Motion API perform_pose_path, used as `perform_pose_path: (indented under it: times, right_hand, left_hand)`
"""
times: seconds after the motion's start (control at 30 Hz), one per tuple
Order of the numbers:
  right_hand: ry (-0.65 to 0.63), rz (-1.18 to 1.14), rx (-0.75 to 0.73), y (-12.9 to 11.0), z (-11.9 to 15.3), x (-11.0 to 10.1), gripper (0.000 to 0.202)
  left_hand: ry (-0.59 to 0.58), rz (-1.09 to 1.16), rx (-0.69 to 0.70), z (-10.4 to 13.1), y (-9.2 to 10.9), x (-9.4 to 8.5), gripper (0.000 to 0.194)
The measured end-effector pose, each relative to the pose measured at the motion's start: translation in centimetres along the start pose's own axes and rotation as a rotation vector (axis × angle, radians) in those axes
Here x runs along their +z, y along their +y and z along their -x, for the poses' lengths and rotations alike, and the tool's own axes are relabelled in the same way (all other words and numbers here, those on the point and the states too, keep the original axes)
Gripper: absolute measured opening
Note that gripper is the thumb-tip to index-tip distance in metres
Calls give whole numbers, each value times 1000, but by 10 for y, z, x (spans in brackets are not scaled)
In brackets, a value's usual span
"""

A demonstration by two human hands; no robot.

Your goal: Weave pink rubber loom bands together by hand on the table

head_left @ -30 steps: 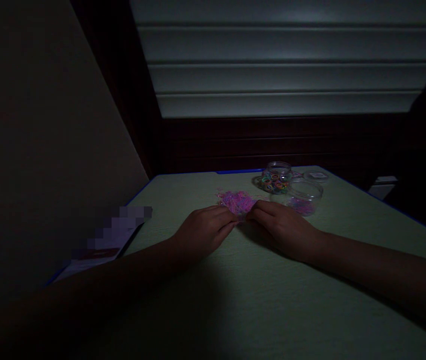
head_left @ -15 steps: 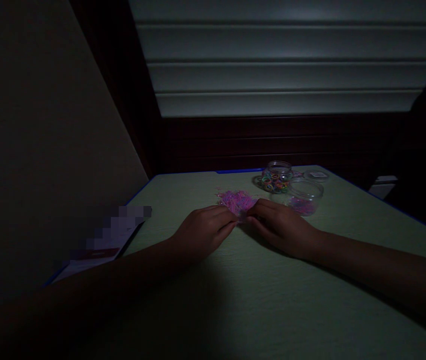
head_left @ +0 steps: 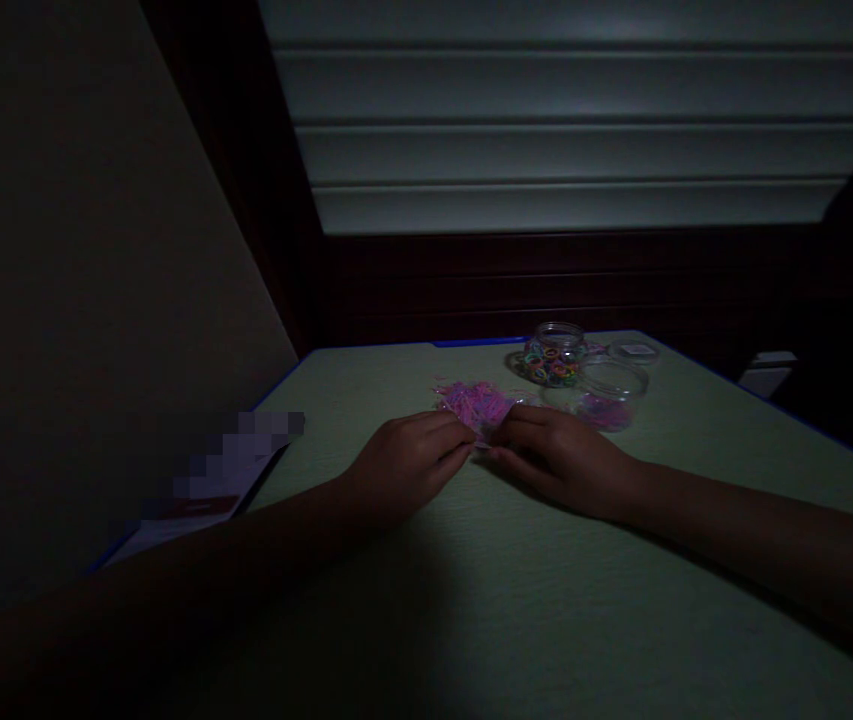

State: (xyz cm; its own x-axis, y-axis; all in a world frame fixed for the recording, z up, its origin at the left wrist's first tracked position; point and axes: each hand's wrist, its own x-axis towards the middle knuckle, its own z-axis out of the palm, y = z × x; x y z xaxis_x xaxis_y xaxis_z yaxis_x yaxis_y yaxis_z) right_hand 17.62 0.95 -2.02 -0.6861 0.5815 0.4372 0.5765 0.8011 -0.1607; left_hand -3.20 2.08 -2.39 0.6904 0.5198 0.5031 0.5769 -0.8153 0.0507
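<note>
My left hand (head_left: 412,465) rests on the table with thumb and fingers pinched together. My right hand (head_left: 557,460) faces it from the other side, its fingers curled in a pinch as well. Between the two fingertips shows a small pale bit, too dim to name. Just behind them lies a loose pile of thin pink and purple strands (head_left: 471,400), which look like small rubber bands. To the right, an open clear tub (head_left: 632,385) holds more pink and purple pieces. Behind it stands a clear jar (head_left: 559,335) of multicoloured elastic loops.
The light green table (head_left: 426,580) has a blue edge. A clear round lid (head_left: 634,350) lies at the back right. Papers (head_left: 205,500), partly blurred out, lie along the left edge. Beyond the table is a dark wooden frame with a pale slatted panel (head_left: 561,150).
My right hand has shifted slightly down and left, bringing its fingertips nearer to my left hand's. My left hand has hardly moved.
</note>
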Motion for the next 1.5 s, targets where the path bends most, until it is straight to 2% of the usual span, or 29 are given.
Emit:
perform_pose_path:
  times: [1.0, 1.5]
  right_hand:
    - [12, 50, -40, 1, 0, 1, 25]
    - [33, 54, 9, -1, 0, 2, 21]
  left_hand:
    - [5, 13, 35, 0, 1, -1, 17]
    - [4, 32, 37, 1, 0, 0, 18]
